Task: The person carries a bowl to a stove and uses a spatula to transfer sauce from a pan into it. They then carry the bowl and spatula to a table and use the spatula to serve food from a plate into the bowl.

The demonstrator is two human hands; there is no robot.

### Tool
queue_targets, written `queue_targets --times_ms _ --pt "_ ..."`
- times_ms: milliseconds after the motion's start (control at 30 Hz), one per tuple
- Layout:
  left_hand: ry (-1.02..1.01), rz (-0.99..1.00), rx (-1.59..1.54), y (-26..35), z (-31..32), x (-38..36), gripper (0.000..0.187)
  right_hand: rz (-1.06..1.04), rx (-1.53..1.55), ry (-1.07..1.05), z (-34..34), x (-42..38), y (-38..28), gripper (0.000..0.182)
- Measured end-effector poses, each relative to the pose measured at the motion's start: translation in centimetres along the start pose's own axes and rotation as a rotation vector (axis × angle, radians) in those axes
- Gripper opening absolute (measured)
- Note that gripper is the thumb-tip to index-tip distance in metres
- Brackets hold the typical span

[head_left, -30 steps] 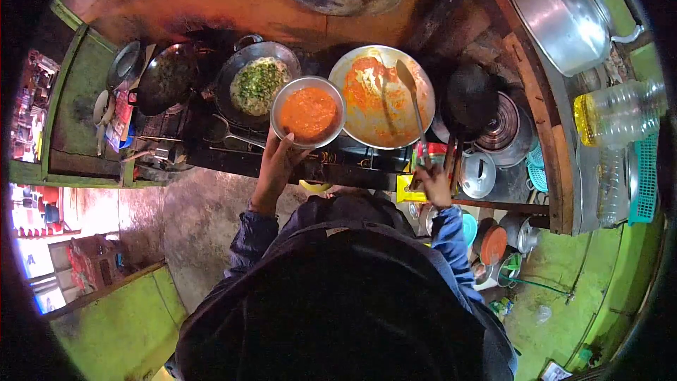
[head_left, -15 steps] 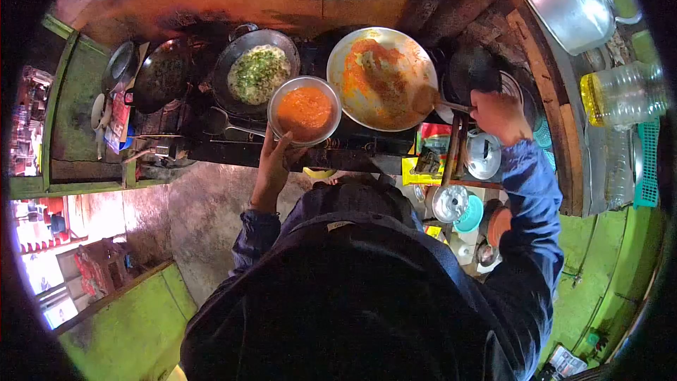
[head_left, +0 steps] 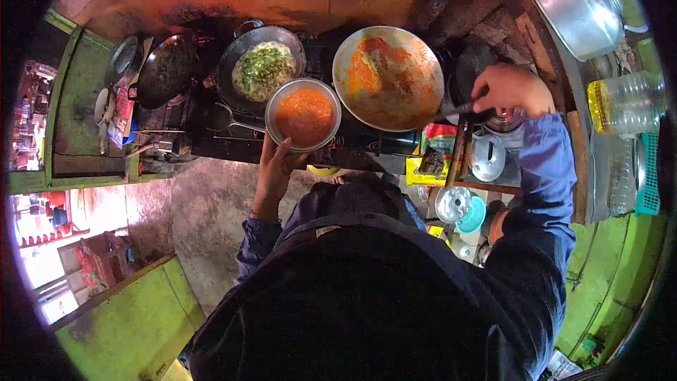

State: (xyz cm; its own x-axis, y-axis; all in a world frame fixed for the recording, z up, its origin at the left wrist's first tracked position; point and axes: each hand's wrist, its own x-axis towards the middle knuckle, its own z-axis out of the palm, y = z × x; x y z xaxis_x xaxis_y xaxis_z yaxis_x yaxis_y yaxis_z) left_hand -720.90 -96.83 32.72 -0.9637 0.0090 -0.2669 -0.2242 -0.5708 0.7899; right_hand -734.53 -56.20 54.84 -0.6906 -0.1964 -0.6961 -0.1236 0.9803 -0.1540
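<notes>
My left hand [head_left: 273, 169] is closed on the near rim of a metal bowl [head_left: 270, 114] filled with orange-red sauce [head_left: 305, 114]. The bowl is held just in front of the stove, between two pans. My right hand [head_left: 513, 90] grips the handle of a spatula [head_left: 462, 109], whose blade end is at the right rim of a wide, light-coloured pan [head_left: 337, 85]. Orange-red sauce coats the inside of that pan. Behind the bowl, a dark wok [head_left: 227, 85] holds a pale mixture topped with chopped greens [head_left: 262, 70].
A ladle [head_left: 229, 118] lies on the stove left of the bowl, and another dark wok [head_left: 163, 74] stands farther left. Right of the stove are a lidded metal pot [head_left: 488, 157] and yellow packets [head_left: 426, 171]. A large pot [head_left: 572, 10] and a plastic bottle [head_left: 627, 104] sit on the right ledge.
My right hand has moved slightly right and up, drawing the spatula from inside the pan to its right rim. The bowl in my left hand is almost where it was.
</notes>
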Motion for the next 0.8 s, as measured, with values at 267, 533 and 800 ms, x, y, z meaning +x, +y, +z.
queue_targets --times_ms 267,533,800 --pt "0.053 -0.064 0.007 0.3 0.7 0.8 0.059 -0.163 0.095 0.261 4.9 9.3 2.0 0.025" --pt "0.029 -0.044 0.032 0.4 0.8 1.5 0.060 -0.084 0.180 -0.044 3.8 4.9 0.4 0.026" --pt "0.059 -0.021 0.009 0.4 0.7 0.9 0.059 -0.096 0.213 -0.028 5.8 1.6 1.7 0.027"
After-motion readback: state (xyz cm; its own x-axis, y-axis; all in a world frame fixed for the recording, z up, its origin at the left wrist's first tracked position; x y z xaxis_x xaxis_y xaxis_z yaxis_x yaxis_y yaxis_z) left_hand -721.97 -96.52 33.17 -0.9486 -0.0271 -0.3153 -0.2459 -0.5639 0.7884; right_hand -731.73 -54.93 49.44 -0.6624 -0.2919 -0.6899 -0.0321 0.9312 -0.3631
